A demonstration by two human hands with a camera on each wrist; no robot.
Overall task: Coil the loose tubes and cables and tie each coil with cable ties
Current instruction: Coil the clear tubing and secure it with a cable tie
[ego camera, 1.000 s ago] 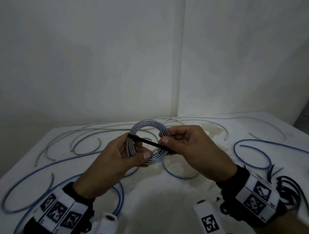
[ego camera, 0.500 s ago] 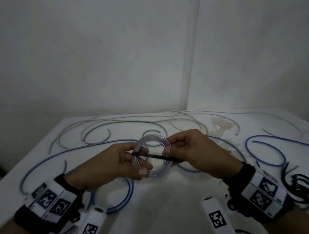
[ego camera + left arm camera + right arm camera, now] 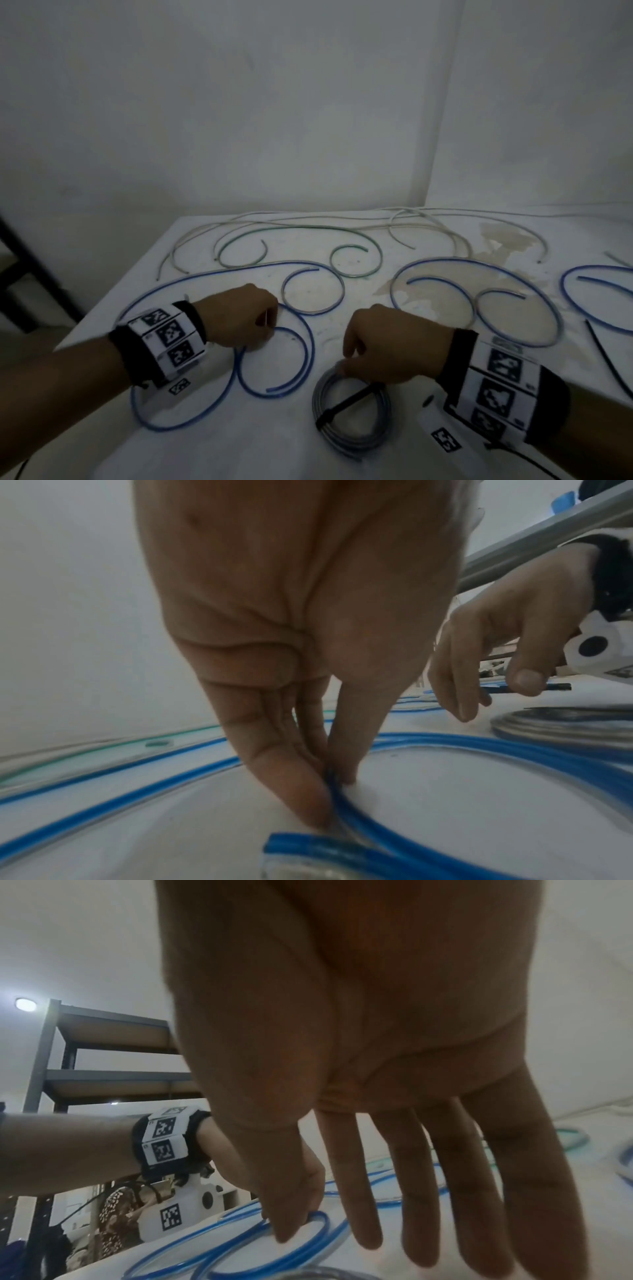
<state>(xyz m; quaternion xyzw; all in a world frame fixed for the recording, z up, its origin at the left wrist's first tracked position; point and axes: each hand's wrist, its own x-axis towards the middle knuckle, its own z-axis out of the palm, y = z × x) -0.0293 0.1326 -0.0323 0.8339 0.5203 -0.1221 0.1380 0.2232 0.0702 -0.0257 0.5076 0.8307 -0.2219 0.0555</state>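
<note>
A coil of clear tube (image 3: 352, 445) lies on the white table (image 3: 411, 469), with a black cable tie (image 3: 346, 404) across it. My right hand (image 3: 346, 363) hovers just over the coil's far rim, fingers (image 3: 421, 1191) straight and hanging, holding nothing. In the left wrist view the tie's tail shows by the right thumb (image 3: 524, 680). To the left, my left hand (image 3: 334, 788) pinches a loose blue tube (image 3: 394, 840) between thumb and fingertips, down at the table top. The head view shows that left hand (image 3: 263, 342) knuckles up on the blue tube (image 3: 308, 346).
Several loose blue, green and whitish tubes (image 3: 308, 229) sprawl over the far half of the table. More black cable ties (image 3: 606, 363) lie at the right edge. Walls close the back and right. The table's left edge (image 3: 113, 291) drops off; a metal shelf rack (image 3: 51, 1069) stands beyond.
Both hands held the tied coil in the air; now it lies on the table and the right hand has let go. The left hand moved left and took the blue tube.
</note>
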